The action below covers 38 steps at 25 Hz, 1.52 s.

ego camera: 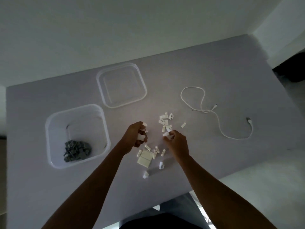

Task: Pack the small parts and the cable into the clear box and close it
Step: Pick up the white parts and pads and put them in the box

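Note:
The clear box (49, 129) stands open at the left of the table, with a heap of grey parts (76, 150) inside. Its clear lid (143, 90) lies flat behind it. Small white parts (165, 121) are scattered mid-table, more of the white pieces (156, 150) lie nearer me beside a flat white square part (144, 160). My left hand (135, 135) is closed around several white parts just right of the box. My right hand (177, 141) pinches a white part at the scatter's near edge. The white cable (217, 120) lies loose at the right.
The grey table (214, 71) ends at a white wall behind and a pale floor at the right. A dark object (295, 68) sits beyond the table's right corner. My legs are below the near edge.

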Each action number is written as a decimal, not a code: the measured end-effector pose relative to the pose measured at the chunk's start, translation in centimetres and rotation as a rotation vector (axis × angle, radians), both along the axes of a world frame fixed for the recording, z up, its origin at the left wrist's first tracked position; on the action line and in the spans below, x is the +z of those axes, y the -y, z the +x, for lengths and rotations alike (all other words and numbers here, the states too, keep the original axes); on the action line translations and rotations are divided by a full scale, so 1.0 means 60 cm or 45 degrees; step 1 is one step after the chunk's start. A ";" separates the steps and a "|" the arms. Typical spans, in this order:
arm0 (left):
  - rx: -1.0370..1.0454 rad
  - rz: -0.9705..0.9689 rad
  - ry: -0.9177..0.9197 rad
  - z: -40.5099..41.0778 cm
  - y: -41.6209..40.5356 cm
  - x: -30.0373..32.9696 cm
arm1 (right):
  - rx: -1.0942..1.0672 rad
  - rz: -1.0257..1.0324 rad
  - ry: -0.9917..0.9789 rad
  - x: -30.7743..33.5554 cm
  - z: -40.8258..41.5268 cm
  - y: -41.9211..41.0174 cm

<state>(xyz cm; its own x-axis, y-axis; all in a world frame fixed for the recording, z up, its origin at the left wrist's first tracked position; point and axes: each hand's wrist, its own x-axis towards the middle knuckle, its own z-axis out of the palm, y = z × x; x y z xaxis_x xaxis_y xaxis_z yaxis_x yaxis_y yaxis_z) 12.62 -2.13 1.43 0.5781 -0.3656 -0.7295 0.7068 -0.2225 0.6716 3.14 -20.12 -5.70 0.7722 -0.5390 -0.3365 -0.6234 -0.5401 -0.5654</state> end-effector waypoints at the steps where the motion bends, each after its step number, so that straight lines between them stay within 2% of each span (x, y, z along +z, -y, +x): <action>1: 0.064 -0.096 0.018 0.005 -0.020 0.006 | -0.090 0.166 0.059 0.010 0.011 -0.009; 4: 0.253 -0.368 0.025 0.020 -0.094 0.017 | -0.216 0.774 0.157 0.062 0.041 -0.051; 7: 0.362 -0.507 0.000 0.028 -0.165 0.031 | -0.224 1.478 0.132 0.111 0.071 -0.098; 9: 0.423 -0.546 -0.015 0.031 -0.207 0.046 | -0.179 1.749 0.062 0.129 0.097 -0.133; 11: 0.496 -0.518 0.001 0.034 -0.234 0.059 | -0.103 1.852 0.021 0.137 0.119 -0.165; 18: 1.004 -0.215 -0.071 0.043 -0.317 0.046 | 0.277 1.961 -0.191 0.156 0.188 -0.272; 21: 1.145 -0.215 -0.120 0.038 -0.347 0.033 | 0.421 1.801 -0.301 0.156 0.217 -0.318; 25: 1.355 -0.236 -0.221 0.031 -0.367 0.017 | 0.699 1.165 -0.304 0.136 0.248 -0.366; 30: 1.450 -0.067 -0.179 0.025 -0.377 -0.004 | 1.538 0.255 -0.350 0.099 0.264 -0.412; 32: 1.450 -0.077 -0.158 0.026 -0.379 -0.008 | 1.715 0.000 -0.445 0.080 0.266 -0.425; 35: 1.439 -0.120 -0.140 0.032 -0.385 -0.011 | 1.840 -0.198 -0.634 0.071 0.268 -0.440; 38: 1.375 -0.081 -0.130 0.036 -0.384 -0.015 | 1.926 -0.233 -0.759 0.068 0.267 -0.447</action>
<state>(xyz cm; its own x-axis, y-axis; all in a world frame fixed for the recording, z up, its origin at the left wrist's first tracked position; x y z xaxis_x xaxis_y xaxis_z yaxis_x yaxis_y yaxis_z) 14.79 20.91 0.50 0.5549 0.2603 -0.7901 0.5617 0.5834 0.5866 19.17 6.68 -1.63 0.3951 0.4794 -0.7836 0.4109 -0.8552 -0.3159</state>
